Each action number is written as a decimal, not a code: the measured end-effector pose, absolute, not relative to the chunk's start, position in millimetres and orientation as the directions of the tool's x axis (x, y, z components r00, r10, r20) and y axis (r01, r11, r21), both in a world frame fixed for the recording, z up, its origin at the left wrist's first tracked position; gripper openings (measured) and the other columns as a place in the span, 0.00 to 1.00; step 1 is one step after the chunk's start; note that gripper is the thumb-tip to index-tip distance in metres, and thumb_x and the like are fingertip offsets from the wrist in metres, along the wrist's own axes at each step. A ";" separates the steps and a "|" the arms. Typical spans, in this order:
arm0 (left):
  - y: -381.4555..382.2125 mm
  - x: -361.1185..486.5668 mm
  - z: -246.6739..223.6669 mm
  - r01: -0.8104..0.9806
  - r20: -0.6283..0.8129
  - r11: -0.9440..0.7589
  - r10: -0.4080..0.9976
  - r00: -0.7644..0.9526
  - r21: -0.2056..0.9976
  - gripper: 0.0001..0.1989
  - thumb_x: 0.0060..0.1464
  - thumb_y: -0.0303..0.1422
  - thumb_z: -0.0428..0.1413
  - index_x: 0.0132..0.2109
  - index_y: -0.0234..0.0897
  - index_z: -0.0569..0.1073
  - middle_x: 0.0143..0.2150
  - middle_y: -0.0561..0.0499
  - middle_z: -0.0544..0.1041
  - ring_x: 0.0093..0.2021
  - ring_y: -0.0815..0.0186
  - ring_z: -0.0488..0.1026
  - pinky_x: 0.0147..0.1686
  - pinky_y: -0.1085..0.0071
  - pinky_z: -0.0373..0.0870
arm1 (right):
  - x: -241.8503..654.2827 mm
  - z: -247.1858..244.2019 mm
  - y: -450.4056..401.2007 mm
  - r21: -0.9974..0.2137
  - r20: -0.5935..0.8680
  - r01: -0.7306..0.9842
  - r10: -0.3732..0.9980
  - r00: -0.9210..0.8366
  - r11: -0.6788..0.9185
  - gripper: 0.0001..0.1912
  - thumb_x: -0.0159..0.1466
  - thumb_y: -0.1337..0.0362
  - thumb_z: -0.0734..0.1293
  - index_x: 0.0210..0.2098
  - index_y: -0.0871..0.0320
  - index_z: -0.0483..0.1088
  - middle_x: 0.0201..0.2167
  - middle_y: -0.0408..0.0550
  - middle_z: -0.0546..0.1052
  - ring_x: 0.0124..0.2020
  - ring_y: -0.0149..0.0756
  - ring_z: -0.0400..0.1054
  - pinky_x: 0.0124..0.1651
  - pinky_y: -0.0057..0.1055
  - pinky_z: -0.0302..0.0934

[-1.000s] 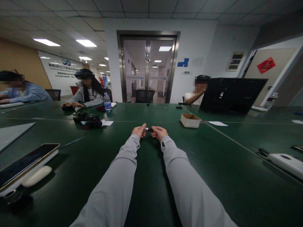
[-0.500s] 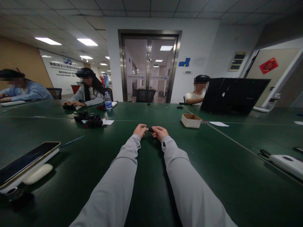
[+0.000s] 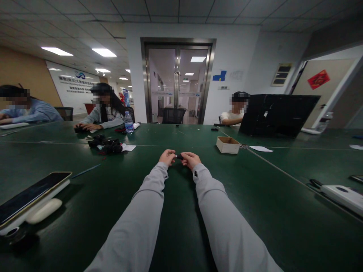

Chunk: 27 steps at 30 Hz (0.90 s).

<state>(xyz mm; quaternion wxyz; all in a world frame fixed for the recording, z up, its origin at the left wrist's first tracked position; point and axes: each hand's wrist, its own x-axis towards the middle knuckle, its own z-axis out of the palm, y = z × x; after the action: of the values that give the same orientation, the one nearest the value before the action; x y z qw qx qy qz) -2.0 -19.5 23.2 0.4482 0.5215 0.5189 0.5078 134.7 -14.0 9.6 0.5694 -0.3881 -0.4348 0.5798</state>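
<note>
Both arms reach forward over the green table (image 3: 181, 211). Between the hands is a small black stick with a silvery end (image 3: 179, 156), too small for me to tell its kind. My left hand (image 3: 167, 157) pinches its silvery end between thumb and fingers. On the other side, my right hand (image 3: 191, 160) is closed on the black end, and the fingers hide part of it. The fingertips of both hands are close together, just above or at the table top; I cannot tell whether they touch it.
An open cardboard box (image 3: 227, 145) stands right of my hands. Black camera-like gear (image 3: 106, 144) and a water bottle (image 3: 128, 122) are ahead left. A phone (image 3: 34, 194) lies near left, beside a white rounded case (image 3: 44, 211). A large black screen (image 3: 279, 114) stands far right. Three people sit across.
My view has shifted very slightly, so the scene sits a little lower and further left. Both hands keep the same grip on the small black stick.
</note>
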 end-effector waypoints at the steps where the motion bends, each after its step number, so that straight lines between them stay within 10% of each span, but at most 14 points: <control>1: -19.3 -2.0 23.0 0.085 0.053 -0.049 0.997 -0.049 0.995 0.10 0.45 0.34 0.54 0.37 0.35 0.67 0.21 0.54 0.67 0.14 0.75 0.61 0.13 0.79 0.52 | 134.6 9.7 -14.0 -0.946 0.046 -0.323 0.998 -0.049 0.028 0.05 0.52 0.71 0.69 0.28 0.64 0.68 0.13 0.45 0.69 0.12 0.25 0.61 0.13 0.18 0.58; 27: -18.3 -0.9 19.5 0.212 0.091 -0.087 0.996 -0.006 0.973 0.10 0.51 0.33 0.47 0.39 0.34 0.67 0.22 0.55 0.65 0.17 0.75 0.60 0.13 0.81 0.53 | 134.8 6.3 -10.2 -0.958 0.050 -0.284 0.998 -0.047 0.034 0.06 0.51 0.71 0.70 0.28 0.64 0.68 0.14 0.42 0.69 0.13 0.24 0.62 0.15 0.18 0.60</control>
<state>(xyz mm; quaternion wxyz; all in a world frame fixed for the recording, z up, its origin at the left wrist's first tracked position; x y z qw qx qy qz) -0.9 -18.3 19.5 0.4171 0.5682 0.5314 0.4698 134.8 -10.2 6.3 0.5632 -0.3989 -0.4471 0.5691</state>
